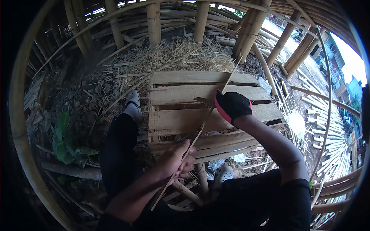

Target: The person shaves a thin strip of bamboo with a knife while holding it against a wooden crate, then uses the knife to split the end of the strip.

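Note:
A long, thin bamboo strip [195,138] slants across the middle of the view, from near my lap up past the far edge of a wooden slatted table [173,119]. My left hand [179,159], bare, is closed around the strip's lower part. My right hand [233,106], in a black and pink glove, is closed on a knife [204,101]. Its short, dark blade sticks out to the left across the strip, over the slats. The glove hides the knife's handle. Above the glove, the strip's far end runs up to the right.
Dry bamboo shavings [181,57] are heaped behind the table. Bamboo posts [154,25] stand beyond, with stacked poles between them. Many cut bamboo poles [331,142] lie at the right. A leafy green plant [63,134] grows at the left. My feet in grey clogs [133,98] flank the table.

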The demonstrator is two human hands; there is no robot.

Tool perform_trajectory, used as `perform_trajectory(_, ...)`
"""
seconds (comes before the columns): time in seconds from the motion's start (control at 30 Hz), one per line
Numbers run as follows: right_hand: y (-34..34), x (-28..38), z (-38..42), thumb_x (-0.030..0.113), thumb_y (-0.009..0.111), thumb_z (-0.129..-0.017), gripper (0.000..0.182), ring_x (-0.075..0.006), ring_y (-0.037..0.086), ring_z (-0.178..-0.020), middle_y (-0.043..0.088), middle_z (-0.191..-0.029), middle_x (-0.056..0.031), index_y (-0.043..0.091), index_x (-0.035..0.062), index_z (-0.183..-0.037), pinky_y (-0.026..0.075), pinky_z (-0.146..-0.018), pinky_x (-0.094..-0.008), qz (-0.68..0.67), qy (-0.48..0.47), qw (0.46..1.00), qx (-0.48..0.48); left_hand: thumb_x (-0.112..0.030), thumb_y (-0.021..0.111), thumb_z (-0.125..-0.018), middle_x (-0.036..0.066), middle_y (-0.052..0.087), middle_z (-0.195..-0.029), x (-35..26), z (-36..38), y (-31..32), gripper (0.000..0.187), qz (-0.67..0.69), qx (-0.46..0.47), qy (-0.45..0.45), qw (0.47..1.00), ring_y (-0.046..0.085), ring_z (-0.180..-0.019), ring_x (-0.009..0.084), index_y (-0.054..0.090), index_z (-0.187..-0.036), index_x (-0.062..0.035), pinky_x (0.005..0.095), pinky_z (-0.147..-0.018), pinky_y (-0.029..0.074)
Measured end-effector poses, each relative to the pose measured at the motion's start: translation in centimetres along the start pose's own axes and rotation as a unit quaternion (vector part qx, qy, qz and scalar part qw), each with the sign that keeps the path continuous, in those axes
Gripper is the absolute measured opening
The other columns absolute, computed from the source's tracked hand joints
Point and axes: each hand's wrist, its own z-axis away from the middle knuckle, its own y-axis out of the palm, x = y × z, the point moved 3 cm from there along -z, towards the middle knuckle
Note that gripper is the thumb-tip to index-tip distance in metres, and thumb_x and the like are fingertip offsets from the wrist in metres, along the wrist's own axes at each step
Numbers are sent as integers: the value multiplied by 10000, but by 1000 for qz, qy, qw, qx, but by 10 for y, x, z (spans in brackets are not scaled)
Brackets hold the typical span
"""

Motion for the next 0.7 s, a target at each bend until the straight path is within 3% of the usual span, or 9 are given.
perform_trajectory(0.1, 2, 11, 12, 461, 280, -1023, 658, -415, 676, -795, 697, -795, -215, 711, 35, -769, 512, -804, -513, 22, -8, 1000, 9, -514, 324, -1050, -85, 313, -478, 2, 1, -2, 385, 11, -26, -13, 1000, 227, -335, 29, 434, -913, -172, 189, -339, 175)
perform_trajectory(0.2, -5, -1, -3, 438, 275, -1023, 615, -405, 680, -877, 707, -886, -217, 714, 33, -877, 515, -833, -499, -10, 14, 995, 95, -513, 319, -1052, -84, 320, -475, 2, -1, -3, 387, 32, 10, -7, 999, 232, -334, 29, 436, -908, -173, 191, -335, 173)
perform_trajectory(0.3, 3, -6, -4, 430, 273, -1025, 605, -403, 679, -878, 707, -883, -212, 714, 45, -872, 512, -840, -502, 31, 2, 999, 31, -508, 316, -1054, -84, 326, -479, 3, -2, -3, 383, 22, 12, 6, 1000, 234, -335, 29, 438, -911, -174, 190, -334, 172)
perform_trajectory(0.37, 6, 17, 24, 437, 283, -1028, 635, -401, 679, -757, 692, -757, -197, 697, 42, -752, 524, -756, -502, 44, -75, 995, -46, -496, 319, -1057, -83, 333, -481, 5, 1, -3, 375, 21, -41, -17, 999, 232, -336, 26, 442, -918, -170, 189, -330, 169)
perform_trajectory(0.5, 1, 8, 3, 409, 296, -1031, 607, -399, 677, -726, 687, -730, -187, 684, 51, -731, 527, -727, -505, 13, -27, 999, 28, -497, 330, -1055, -82, 331, -483, 1, -4, -2, 373, 32, -7, -2, 999, 235, -339, 25, 450, -921, -170, 191, -329, 175)
perform_trajectory(0.53, 9, 1, -6, 418, 290, -1029, 620, -400, 678, -743, 688, -737, -191, 690, 51, -730, 527, -744, -501, 33, -67, 997, -10, -499, 335, -1053, -81, 330, -485, 1, -5, -2, 375, 29, -2, 7, 1000, 238, -340, 27, 453, -923, -167, 193, -329, 175)
perform_trajectory(0.6, 6, 3, -2, 413, 286, -1031, 619, -399, 679, -748, 688, -740, -193, 692, 49, -740, 527, -747, -500, 34, -58, 998, -6, -501, 340, -1051, -80, 329, -486, 1, -4, 1, 377, 25, 6, 19, 999, 240, -342, 29, 455, -925, -165, 195, -329, 175)
perform_trajectory(0.7, -1, 20, 20, 397, 264, -1039, 617, -395, 682, -761, 689, -747, -193, 695, 49, -767, 529, -752, -499, 55, -65, 996, -6, -505, 344, -1049, -76, 330, -489, -2, 0, 2, 384, -12, -56, 2, 998, 251, -343, 34, 453, -925, -158, 199, -333, 180)
